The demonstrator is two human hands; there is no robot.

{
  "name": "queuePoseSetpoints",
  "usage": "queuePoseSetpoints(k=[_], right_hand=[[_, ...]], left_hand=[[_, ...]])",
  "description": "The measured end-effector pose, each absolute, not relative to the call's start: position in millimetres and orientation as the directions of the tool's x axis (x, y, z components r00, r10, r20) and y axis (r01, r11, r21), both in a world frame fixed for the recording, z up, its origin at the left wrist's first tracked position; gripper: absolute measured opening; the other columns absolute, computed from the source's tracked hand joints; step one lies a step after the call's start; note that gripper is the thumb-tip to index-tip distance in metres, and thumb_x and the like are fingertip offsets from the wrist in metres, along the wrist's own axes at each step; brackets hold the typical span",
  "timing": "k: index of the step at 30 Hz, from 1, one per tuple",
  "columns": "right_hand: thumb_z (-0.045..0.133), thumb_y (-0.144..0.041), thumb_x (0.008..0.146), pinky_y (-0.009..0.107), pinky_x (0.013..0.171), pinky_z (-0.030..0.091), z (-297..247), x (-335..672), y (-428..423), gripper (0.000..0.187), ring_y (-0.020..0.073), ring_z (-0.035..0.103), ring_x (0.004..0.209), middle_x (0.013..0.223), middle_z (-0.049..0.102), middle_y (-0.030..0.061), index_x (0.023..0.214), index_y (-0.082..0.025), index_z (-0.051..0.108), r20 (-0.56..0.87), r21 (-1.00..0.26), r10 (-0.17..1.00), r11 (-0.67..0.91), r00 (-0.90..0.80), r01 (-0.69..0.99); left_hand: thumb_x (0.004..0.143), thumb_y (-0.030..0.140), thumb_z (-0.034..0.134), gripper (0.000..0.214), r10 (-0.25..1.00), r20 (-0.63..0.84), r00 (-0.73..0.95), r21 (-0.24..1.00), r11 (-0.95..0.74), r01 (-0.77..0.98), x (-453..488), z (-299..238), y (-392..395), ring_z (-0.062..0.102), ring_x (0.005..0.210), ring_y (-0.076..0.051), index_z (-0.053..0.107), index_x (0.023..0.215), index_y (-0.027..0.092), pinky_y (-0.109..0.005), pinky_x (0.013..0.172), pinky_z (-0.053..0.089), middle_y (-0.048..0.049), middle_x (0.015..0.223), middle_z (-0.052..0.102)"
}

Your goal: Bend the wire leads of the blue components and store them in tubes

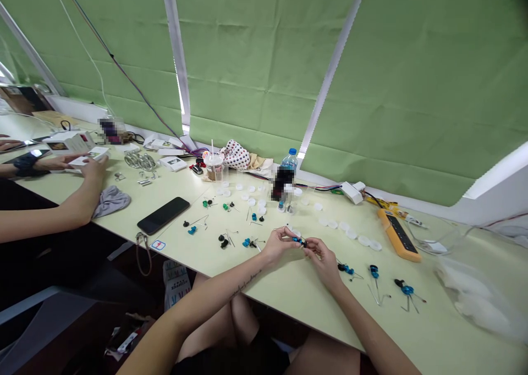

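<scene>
Above the table my left hand (280, 245) and my right hand (324, 260) meet, pinching a small blue-and-black part (300, 242) from both sides. A thin metal piece seems to stick out by it; my fingers hide some of the part. Left of my left hand lie similar blue pieces (246, 242) with black ones and bent metal rods. On the right of my right hand are more blue-and-black parts with thin legs, such as one part (374, 271) and another (406, 290).
Behind my hands run several small clear cups (350, 234). A yellow-orange device (399, 235) lies at right, near a plastic bag (478, 298). Leftward are a phone (163, 215), a drink cup (214, 167) and a grey cloth (111, 200). Another person's hands (93, 160) hold a white box.
</scene>
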State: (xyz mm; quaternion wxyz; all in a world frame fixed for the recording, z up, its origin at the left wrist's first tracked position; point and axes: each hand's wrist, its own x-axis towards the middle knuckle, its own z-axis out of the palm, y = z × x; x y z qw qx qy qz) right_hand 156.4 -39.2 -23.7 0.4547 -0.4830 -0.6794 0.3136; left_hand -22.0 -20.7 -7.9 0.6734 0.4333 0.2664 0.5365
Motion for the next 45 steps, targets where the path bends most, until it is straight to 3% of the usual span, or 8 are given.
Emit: queuePoseSetpoints(k=[5, 16, 22, 26, 37, 45], right_hand=[[0.059, -0.047, 0.08, 0.034, 0.071, 0.051, -28.3, 157.8, -36.7, 0.032, 0.0213, 0.062, 0.077, 0.085, 0.066, 0.0074, 0.096, -0.019, 0.057, 0.342, -0.856, 0.934, 0.354, -0.103, 0.376], [0.055, -0.046, 0.083, 0.03, 0.061, 0.05, -21.7, 156.5, -42.6, 0.029, 0.0182, 0.058, 0.063, 0.072, 0.063, 0.0038, 0.091, -0.019, 0.057, 0.277, -0.884, 0.952, 0.305, -0.131, 0.354], [0.057, -0.045, 0.081, 0.032, 0.064, 0.052, -23.8, 156.2, -39.9, 0.034, 0.0189, 0.06, 0.07, 0.083, 0.064, 0.0058, 0.102, -0.019, 0.054, 0.288, -0.886, 0.949, 0.315, -0.128, 0.341], [0.059, -0.045, 0.08, 0.033, 0.068, 0.052, -25.6, 156.5, -38.5, 0.032, 0.0202, 0.061, 0.075, 0.086, 0.064, 0.0075, 0.099, -0.019, 0.056, 0.329, -0.865, 0.938, 0.347, -0.112, 0.362], [0.055, -0.047, 0.083, 0.03, 0.057, 0.052, -21.9, 156.3, -42.4, 0.029, 0.0164, 0.057, 0.061, 0.075, 0.063, 0.0046, 0.09, -0.019, 0.056, 0.276, -0.889, 0.949, 0.313, -0.155, 0.335], [0.058, -0.046, 0.08, 0.031, 0.059, 0.054, -24.6, 156.8, -39.1, 0.036, 0.0176, 0.06, 0.067, 0.083, 0.062, 0.0055, 0.105, -0.02, 0.052, 0.302, -0.889, 0.943, 0.333, -0.142, 0.314]], left_hand=[[0.054, 0.02, 0.082, 0.034, 0.948, 0.103, 0.301, 0.863, 0.065, -0.5, -20.9, -11.7, -19.3, 0.063, 0.076, -0.016, 0.057, 0.077, 0.013, -0.03, 0.076, 0.046, -0.0072, 0.085, 0.067], [0.053, 0.022, 0.082, 0.036, 0.936, 0.09, 0.339, 0.868, 0.093, -0.488, -22.4, -8.4, -21.3, 0.063, 0.073, -0.016, 0.057, 0.076, 0.012, -0.03, 0.073, 0.045, -0.0067, 0.084, 0.067], [0.053, 0.022, 0.082, 0.034, 0.955, 0.106, 0.278, 0.851, 0.057, -0.522, -22.0, -10.2, -18.6, 0.062, 0.077, -0.015, 0.058, 0.075, 0.013, -0.03, 0.077, 0.045, -0.0061, 0.085, 0.066], [0.053, 0.022, 0.082, 0.034, 0.951, 0.105, 0.291, 0.851, 0.065, -0.521, -21.9, -10.7, -18.9, 0.062, 0.078, -0.016, 0.058, 0.075, 0.013, -0.031, 0.077, 0.045, -0.0068, 0.085, 0.066], [0.053, 0.023, 0.082, 0.035, 0.938, 0.087, 0.336, 0.872, 0.092, -0.481, -23.7, -6.1, -22.6, 0.063, 0.072, -0.015, 0.057, 0.075, 0.013, -0.029, 0.072, 0.045, -0.0058, 0.081, 0.066], [0.054, 0.022, 0.082, 0.034, 0.949, 0.098, 0.299, 0.86, 0.071, -0.506, -23.7, -7.8, -20.4, 0.063, 0.076, -0.015, 0.057, 0.076, 0.013, -0.03, 0.076, 0.046, -0.0064, 0.083, 0.067]])
